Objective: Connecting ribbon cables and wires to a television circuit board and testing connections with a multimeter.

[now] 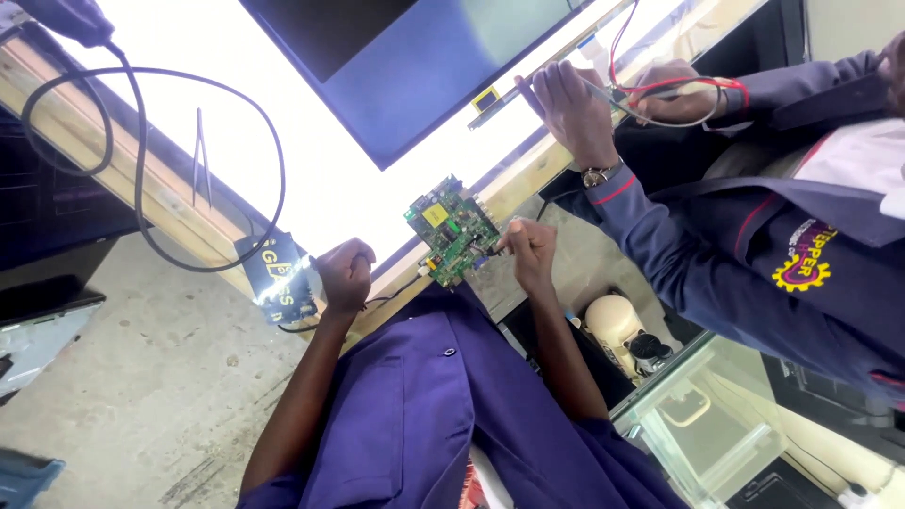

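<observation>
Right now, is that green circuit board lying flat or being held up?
Lying flat: the green circuit board rests face-up at the bench's edge, with the right hand touching its side.

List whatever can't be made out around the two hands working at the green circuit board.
- Head view: whatever the right hand pinches at the green circuit board is too small to identify.
- Head view: the left hand is fisted, so anything it grips is hidden by its fingers.
- Head view: the lit tabletop is overexposed, washing out its surface detail.
- Head view: a co-worker's hand holds a thin tool with red wires; its tip is too small to tell.
</observation>
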